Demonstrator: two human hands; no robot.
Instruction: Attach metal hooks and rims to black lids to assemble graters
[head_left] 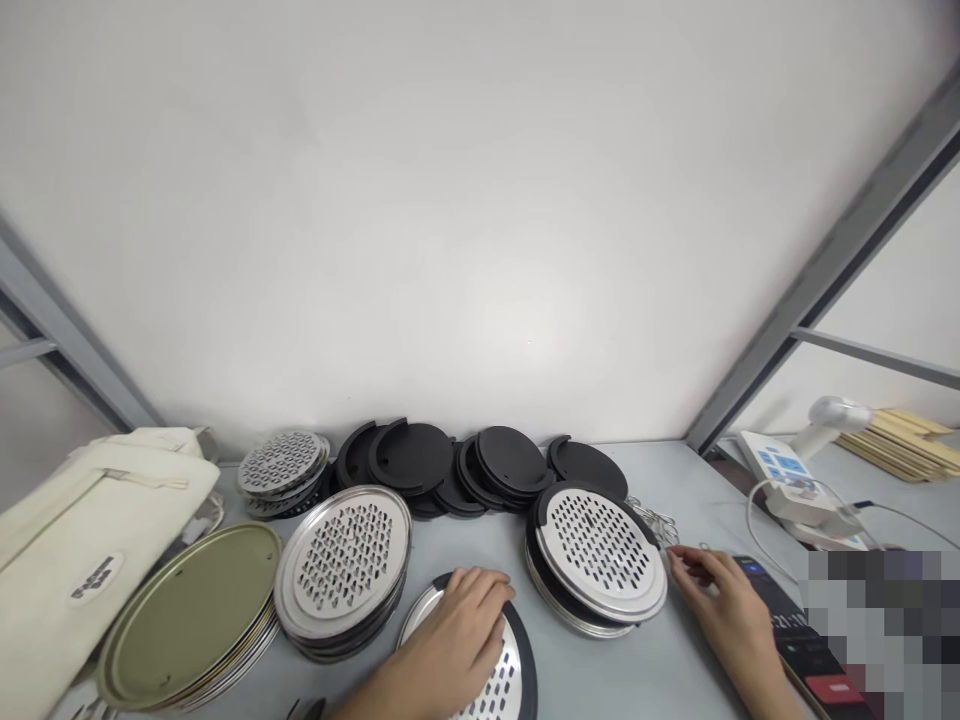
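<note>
My left hand [469, 625] lies over a round metal grater [510, 665] with a black rim, at the bottom centre. Its fingers are together and bent at the far edge of the disc; the thumb is hidden. At the right, my right hand [727, 610] has thumb and forefinger brought together in a pinch, and anything between them is too small to make out. Just beyond those fingertips is a small heap of metal wire pieces [654, 522]. Between the hands, a stack of graters [600, 550] with black parts stands close to my right hand.
Black round covers [495, 465] lie along the wall. Further left are grater discs [345, 555], smaller perforated discs [281, 465], olive lids [195, 610] and a cream bag [112, 560]. A phone [787, 630] and a cabled power strip [802, 500] lie right.
</note>
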